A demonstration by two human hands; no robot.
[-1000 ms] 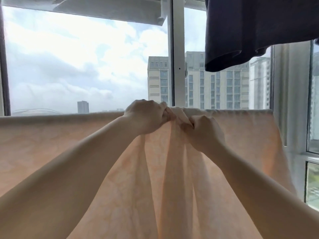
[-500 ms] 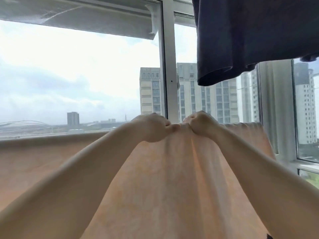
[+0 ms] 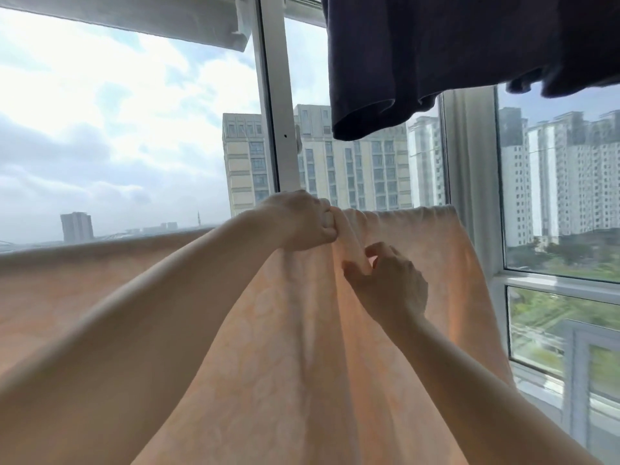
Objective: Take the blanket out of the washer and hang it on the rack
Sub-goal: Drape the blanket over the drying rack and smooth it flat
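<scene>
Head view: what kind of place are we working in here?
Probably a glazed laundry balcony high up in an apartment block. Tall windows look out on high-rise towers at about eye level, a dark garment hangs drying overhead, and both hands grip the peach blanket draped before the glass.

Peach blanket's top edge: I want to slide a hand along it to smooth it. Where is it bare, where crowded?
Bare: the peach patterned blanket edge left of the left hand, and the gathered stretch from the right hand to its right corner. Crowded: the middle, where both hands grip a fold, under the dark hanging garment.
</scene>
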